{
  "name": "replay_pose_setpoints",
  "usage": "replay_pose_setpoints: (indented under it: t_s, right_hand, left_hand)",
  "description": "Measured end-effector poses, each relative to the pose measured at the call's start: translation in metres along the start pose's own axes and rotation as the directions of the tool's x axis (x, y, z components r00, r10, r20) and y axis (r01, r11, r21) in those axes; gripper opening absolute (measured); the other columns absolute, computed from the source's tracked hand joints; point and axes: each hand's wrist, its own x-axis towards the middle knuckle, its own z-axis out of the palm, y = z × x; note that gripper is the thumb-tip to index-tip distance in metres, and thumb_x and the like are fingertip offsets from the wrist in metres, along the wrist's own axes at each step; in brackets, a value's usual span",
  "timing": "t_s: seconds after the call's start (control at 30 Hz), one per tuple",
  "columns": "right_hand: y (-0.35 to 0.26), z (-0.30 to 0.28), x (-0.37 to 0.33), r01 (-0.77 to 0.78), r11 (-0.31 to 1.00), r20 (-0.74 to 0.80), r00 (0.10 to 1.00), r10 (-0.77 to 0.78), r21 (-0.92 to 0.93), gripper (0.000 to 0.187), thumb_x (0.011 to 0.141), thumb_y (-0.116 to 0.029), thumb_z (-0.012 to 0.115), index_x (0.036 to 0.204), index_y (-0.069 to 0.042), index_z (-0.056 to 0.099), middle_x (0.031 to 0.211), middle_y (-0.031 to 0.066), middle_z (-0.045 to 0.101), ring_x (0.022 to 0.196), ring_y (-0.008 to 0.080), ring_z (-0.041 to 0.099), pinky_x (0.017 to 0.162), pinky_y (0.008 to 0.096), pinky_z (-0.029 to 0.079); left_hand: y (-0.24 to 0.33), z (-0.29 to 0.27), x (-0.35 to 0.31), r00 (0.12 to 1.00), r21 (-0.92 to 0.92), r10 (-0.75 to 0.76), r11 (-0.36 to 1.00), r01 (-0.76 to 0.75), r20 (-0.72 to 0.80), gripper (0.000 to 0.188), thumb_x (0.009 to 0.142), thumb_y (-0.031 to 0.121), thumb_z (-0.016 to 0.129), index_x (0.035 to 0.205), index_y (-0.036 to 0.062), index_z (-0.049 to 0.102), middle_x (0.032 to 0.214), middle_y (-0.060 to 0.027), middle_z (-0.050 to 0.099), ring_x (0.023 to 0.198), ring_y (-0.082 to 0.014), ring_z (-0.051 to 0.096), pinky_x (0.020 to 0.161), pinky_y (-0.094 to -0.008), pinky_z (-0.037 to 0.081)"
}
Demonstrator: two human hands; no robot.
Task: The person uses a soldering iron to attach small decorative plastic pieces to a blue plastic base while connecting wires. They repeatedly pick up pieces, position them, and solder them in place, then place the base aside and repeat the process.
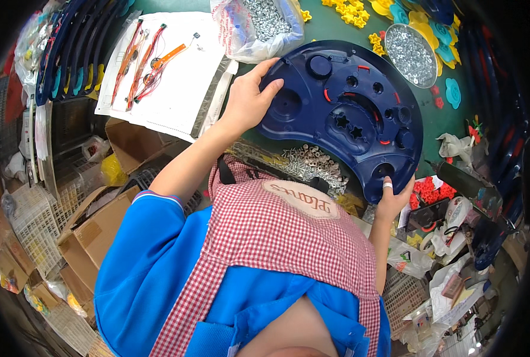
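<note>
A dark blue, crescent-shaped plastic panel (312, 110) with round recesses, star-shaped holes and small red inserts is held over the green table (360, 35). My left hand (254, 95) grips its left end, thumb lying over the top and fingers round the edge. At the lower right end my right hand (393, 199) grips the rim, with a white band round one finger. Loose screws and small metal parts (315, 166) lie just below the panel's inner curve.
At the upper left, wired parts (152, 68) rest on a white sheet (184, 89). Behind stand a bag of screws (265, 30) and a bowl of metal pieces (411, 56). Yellow stars (351, 12), red pieces (432, 191) and a dark green tool (461, 181) are nearby. Stacked blue panels (83, 50) stand far left.
</note>
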Motion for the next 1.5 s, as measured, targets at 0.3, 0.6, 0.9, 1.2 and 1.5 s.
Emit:
replay_pose_setpoints:
  t_s: [0.3, 0.6, 0.9, 1.2, 1.5]
  right_hand:
    - [-0.007, 0.002, 0.000, 0.012, 1.000, 0.024, 1.000, -0.011, -0.022, 0.063, 0.081, 0.004, 0.063, 0.140, 0.005, 0.041, 0.133, 0.0161, 0.052, 0.118, 0.0261, 0.052, 0.106, 0.0346, 0.037]
    - [-0.004, -0.013, 0.009, 0.005, 0.988, 0.187, 0.982, 0.024, -0.157, 0.071, 0.082, 0.000, 0.066, 0.145, 0.001, 0.034, 0.136, 0.0162, 0.046, 0.122, 0.0295, 0.049, 0.109, 0.0376, 0.034]
    - [-0.087, -0.007, 0.113, 0.559, 0.791, 0.015, 0.819, -0.574, -0.247, 0.025, 0.090, -0.006, 0.063, 0.114, 0.000, 0.066, 0.104, 0.0115, 0.065, 0.090, 0.0207, 0.064, 0.084, 0.0310, 0.050]
    - [-0.045, 0.018, 0.213, 0.277, 0.771, -0.068, 0.922, -0.382, -0.574, 0.024, 0.082, -0.002, 0.057, 0.100, -0.006, 0.073, 0.104, 0.0141, 0.067, 0.097, 0.0323, 0.064, 0.088, 0.0404, 0.050]
    - [-0.064, 0.034, 0.227, 0.504, 0.721, -0.051, 0.803, -0.594, -0.476, 0.024, 0.077, -0.010, 0.068, 0.101, -0.008, 0.073, 0.096, 0.0122, 0.069, 0.083, 0.0298, 0.067, 0.075, 0.0378, 0.054]
  left_hand:
    - [0.003, -0.002, 0.008, 0.999, 0.118, -0.026, 0.993, 0.021, 0.045, 0.044, 0.089, 0.025, 0.066, 0.124, 0.0003, 0.059, 0.101, -0.0239, 0.068, 0.092, -0.0366, 0.068, 0.081, -0.0384, 0.051]
    - [0.003, -0.010, -0.001, 0.990, 0.304, -0.074, 0.952, 0.035, 0.118, 0.044, 0.092, 0.029, 0.061, 0.126, 0.0029, 0.054, 0.111, -0.0219, 0.065, 0.104, -0.0406, 0.061, 0.089, -0.0452, 0.048]
    - [0.073, 0.014, 0.139, 0.786, 0.832, 0.525, 0.234, -0.503, 0.327, 0.009, 0.079, 0.016, 0.065, 0.079, 0.0104, 0.072, 0.084, -0.0063, 0.071, 0.087, -0.0249, 0.068, 0.072, -0.0381, 0.050]
    - [0.059, 0.038, 0.178, 0.783, 0.804, 0.415, 0.175, -0.568, 0.463, 0.007, 0.077, 0.012, 0.064, 0.080, 0.0087, 0.069, 0.081, -0.0092, 0.071, 0.079, -0.0257, 0.070, 0.071, -0.0407, 0.054]
    - [0.097, 0.058, 0.030, 0.610, 0.311, 0.248, 0.683, -0.661, 0.753, 0.021, 0.076, 0.019, 0.073, 0.093, 0.0076, 0.071, 0.089, -0.0084, 0.069, 0.089, -0.0292, 0.062, 0.082, -0.0404, 0.048]
